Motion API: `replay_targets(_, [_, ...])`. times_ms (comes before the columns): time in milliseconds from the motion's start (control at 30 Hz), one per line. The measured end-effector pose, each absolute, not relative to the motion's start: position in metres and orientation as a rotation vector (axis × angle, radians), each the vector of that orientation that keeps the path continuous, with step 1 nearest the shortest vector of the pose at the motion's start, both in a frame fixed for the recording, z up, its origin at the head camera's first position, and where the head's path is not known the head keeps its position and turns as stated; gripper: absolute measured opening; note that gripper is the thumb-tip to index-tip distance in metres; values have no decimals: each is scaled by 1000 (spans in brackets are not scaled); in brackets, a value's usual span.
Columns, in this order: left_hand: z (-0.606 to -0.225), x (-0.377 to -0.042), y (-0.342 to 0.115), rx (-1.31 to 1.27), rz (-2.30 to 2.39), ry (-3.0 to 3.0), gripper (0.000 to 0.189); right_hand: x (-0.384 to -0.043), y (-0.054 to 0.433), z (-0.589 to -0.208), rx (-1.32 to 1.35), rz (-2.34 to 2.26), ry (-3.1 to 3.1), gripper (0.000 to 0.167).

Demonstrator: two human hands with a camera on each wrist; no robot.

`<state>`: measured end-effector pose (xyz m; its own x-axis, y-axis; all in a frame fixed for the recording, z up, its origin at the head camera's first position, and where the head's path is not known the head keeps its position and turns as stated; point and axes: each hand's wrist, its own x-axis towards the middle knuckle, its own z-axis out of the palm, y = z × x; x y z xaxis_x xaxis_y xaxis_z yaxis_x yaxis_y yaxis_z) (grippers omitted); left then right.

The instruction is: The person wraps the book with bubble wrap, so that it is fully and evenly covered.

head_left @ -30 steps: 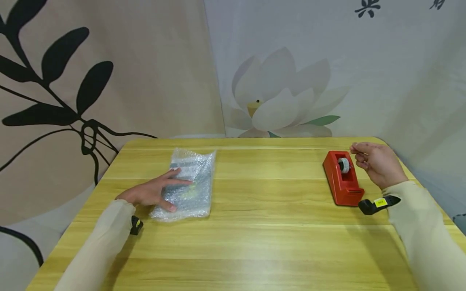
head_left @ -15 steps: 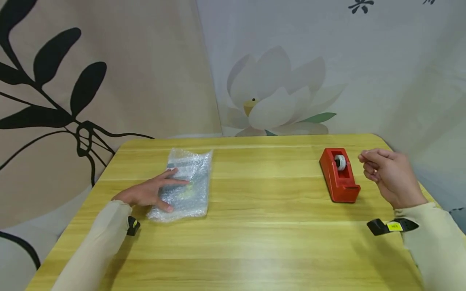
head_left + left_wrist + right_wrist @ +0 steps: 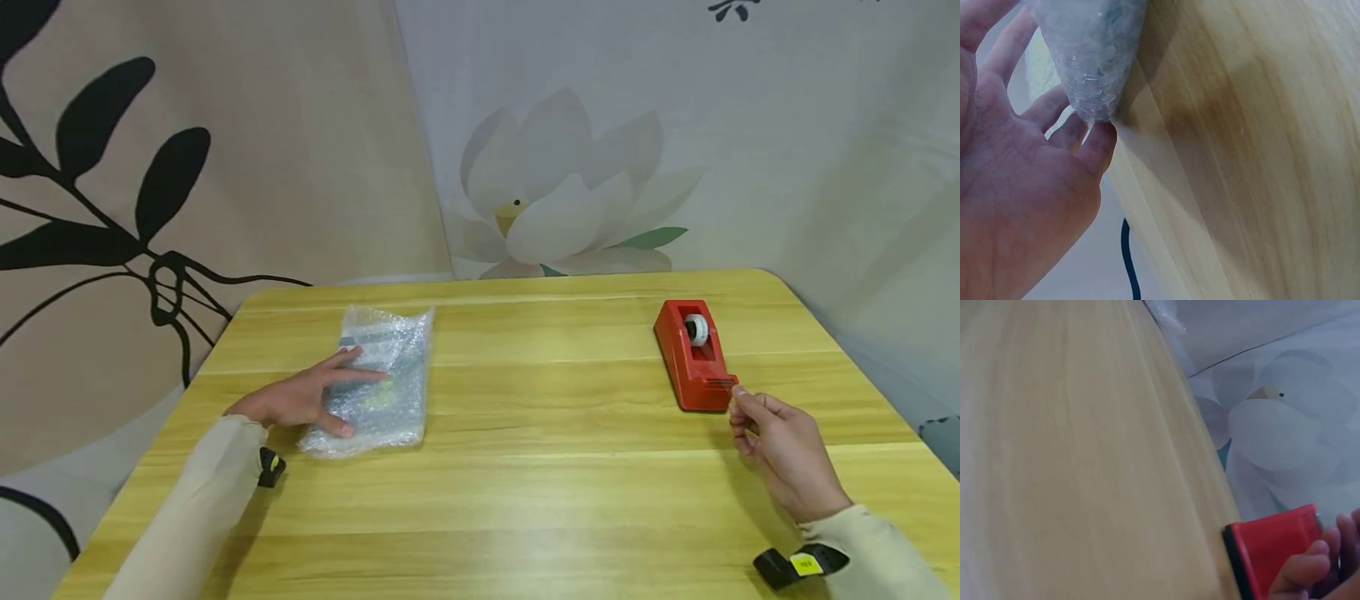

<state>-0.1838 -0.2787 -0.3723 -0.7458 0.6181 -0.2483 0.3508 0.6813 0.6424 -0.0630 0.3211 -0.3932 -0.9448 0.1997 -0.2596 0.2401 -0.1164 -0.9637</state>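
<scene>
A flat bubble-wrap package (image 3: pixel 397 400) lies on the left part of the table. My left hand (image 3: pixel 296 398) rests on its left side with the fingers spread; in the left wrist view the bubble wrap (image 3: pixel 1097 62) reaches down to a fingertip. On the right stands a red tape dispenser (image 3: pixel 678 367) with a white roll of tape (image 3: pixel 697 329) in it. My right hand (image 3: pixel 783 454) is at its front cutting edge, thumb and forefinger pinching the end of a thin clear strip of tape. The right wrist view shows curled fingers (image 3: pixel 1300 572) close by the red dispenser (image 3: pixel 1279 540).
The wooden table (image 3: pixel 540 500) extends between the package and the dispenser. Behind it hangs a pale cloth (image 3: pixel 300 150) printed with dark leaves and a lotus. A black cable (image 3: pixel 45 508) runs beyond the table's left side.
My right hand has swung from beside the tape roll, out to the right, then down and back to the dispenser's front edge. My left hand stays on the package.
</scene>
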Motion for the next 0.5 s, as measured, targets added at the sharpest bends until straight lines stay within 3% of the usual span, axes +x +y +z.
replay_targets(500, [-375,-186,-280,743,811,2440,85,-72,320,-396,561,-2387,1663,26])
